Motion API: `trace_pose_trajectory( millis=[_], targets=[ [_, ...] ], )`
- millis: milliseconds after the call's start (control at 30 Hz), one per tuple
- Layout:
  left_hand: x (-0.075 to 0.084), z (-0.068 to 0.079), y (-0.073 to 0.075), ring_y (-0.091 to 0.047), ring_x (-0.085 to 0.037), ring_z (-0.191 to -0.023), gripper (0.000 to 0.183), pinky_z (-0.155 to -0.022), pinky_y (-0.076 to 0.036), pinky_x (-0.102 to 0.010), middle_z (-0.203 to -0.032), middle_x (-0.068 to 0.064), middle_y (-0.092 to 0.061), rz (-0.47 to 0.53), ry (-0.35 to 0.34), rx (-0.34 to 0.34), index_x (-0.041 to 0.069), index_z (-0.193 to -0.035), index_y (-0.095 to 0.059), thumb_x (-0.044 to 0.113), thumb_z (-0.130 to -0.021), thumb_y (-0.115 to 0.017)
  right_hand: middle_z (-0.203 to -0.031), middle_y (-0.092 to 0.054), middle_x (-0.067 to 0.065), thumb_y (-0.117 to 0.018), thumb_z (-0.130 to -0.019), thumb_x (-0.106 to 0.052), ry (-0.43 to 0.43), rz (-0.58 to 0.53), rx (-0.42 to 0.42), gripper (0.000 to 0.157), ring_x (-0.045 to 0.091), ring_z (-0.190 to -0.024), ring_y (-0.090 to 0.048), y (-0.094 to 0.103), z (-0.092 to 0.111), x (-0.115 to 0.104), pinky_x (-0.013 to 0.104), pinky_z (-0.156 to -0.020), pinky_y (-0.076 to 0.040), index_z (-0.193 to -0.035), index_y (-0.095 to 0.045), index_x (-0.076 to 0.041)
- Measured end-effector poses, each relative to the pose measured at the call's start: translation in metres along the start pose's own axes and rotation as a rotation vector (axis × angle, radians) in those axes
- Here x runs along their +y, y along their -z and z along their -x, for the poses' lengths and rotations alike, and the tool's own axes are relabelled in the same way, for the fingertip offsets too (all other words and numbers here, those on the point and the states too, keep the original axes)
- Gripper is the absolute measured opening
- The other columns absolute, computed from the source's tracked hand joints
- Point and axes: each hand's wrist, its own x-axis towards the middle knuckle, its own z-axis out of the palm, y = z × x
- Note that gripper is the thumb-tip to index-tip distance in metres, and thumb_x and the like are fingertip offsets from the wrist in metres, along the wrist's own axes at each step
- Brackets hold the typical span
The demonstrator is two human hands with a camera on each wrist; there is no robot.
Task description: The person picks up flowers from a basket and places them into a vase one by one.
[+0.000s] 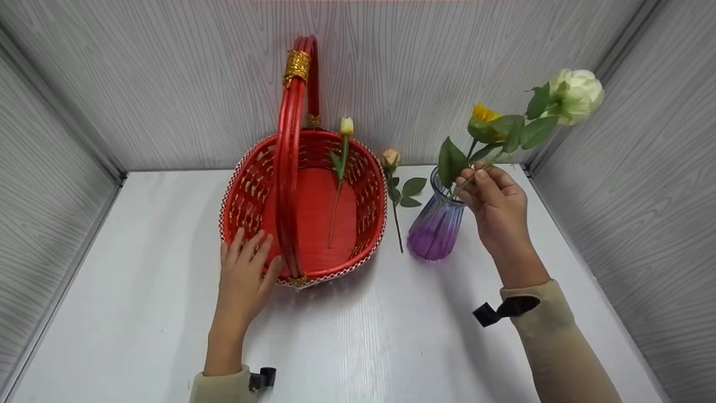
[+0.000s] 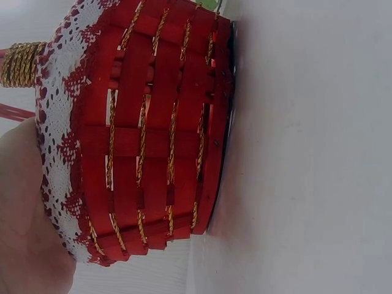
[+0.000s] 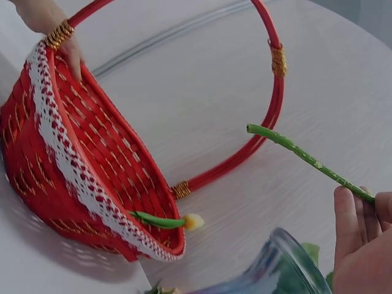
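My right hand [image 1: 495, 207] pinches the stem of a white artificial flower [image 1: 576, 98] between thumb and fingers. In the right wrist view the cut end of its green stem [image 3: 306, 156] is free in the air, above the glass rim. Below that hand stands a blue-and-purple glass vase [image 1: 435, 232] holding a yellow flower [image 1: 485, 120]. My left hand [image 1: 243, 280] rests on the near left rim of a red woven basket [image 1: 310, 224], fingers extended over the inside. A pale yellow tulip [image 1: 347, 126] leans inside the basket.
A peach rose [image 1: 391, 159] with green leaves lies on the white table [image 1: 358, 347] between basket and vase. The basket's tall red handle [image 1: 288, 168] arches above it. Grey wood-grain panels [image 1: 184, 84] close in the back and both sides.
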Motion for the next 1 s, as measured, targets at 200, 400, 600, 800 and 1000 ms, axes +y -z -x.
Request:
trace_pose_trajectory(
  millis=[200,400,600,800,1000],
  targets=[
    [0.0,0.0,-0.001,-0.025,-0.039,-0.148,0.053,-0.121,-0.008,-0.062,-0.146,-0.015,-0.053,0.001,0.018,-0.015,0.008,-0.14,-0.058,0.043,-0.1,-0.051,-0.101,-0.069,0.012,-0.062,-0.097,-0.008,0.053,-0.017,0.039,0.029,0.022,-0.094,-0.072,0.02,-0.005,-0.009,0.029,-0.083,-0.059,-0.12,-0.054,0.007],
    [-0.001,0.0,-0.002,-0.026,-0.04,-0.148,0.052,-0.121,-0.007,-0.062,-0.146,-0.014,-0.053,0.001,0.014,-0.01,0.009,-0.141,-0.058,0.042,-0.101,-0.05,-0.1,-0.07,0.015,-0.064,-0.095,-0.004,0.07,-0.087,0.093,0.024,0.025,-0.094,-0.072,0.034,-0.012,-0.018,0.031,-0.082,-0.059,-0.116,-0.059,0.007],
    [-0.001,0.0,-0.003,-0.026,-0.04,-0.148,0.051,-0.12,-0.008,-0.063,-0.146,-0.015,-0.053,0.005,0.008,-0.003,0.008,-0.14,-0.058,0.04,-0.101,-0.051,-0.101,-0.069,0.016,-0.067,-0.093,-0.004,0.067,-0.117,0.171,0.026,0.026,-0.095,-0.072,0.043,-0.018,-0.024,0.032,-0.083,-0.059,-0.117,-0.061,0.005],
    [0.0,0.0,-0.002,-0.026,-0.04,-0.148,0.051,-0.121,-0.007,-0.062,-0.147,-0.015,-0.053,0.003,0.017,-0.012,0.008,-0.141,-0.057,0.04,-0.101,-0.051,-0.102,-0.068,0.016,-0.067,-0.093,-0.004,0.089,-0.111,0.204,0.031,0.027,-0.097,-0.072,0.049,-0.025,-0.024,0.031,-0.084,-0.058,-0.12,-0.057,0.006],
    [-0.001,0.0,-0.002,-0.027,-0.04,-0.148,0.051,-0.12,-0.008,-0.063,-0.145,-0.016,-0.054,0.001,0.007,0.001,0.008,-0.14,-0.058,0.039,-0.1,-0.052,-0.102,-0.069,0.016,-0.069,-0.092,-0.004,0.097,-0.031,0.194,0.029,0.025,-0.096,-0.072,0.056,-0.028,-0.016,0.031,-0.084,-0.059,-0.118,-0.061,0.005]
  ],
)
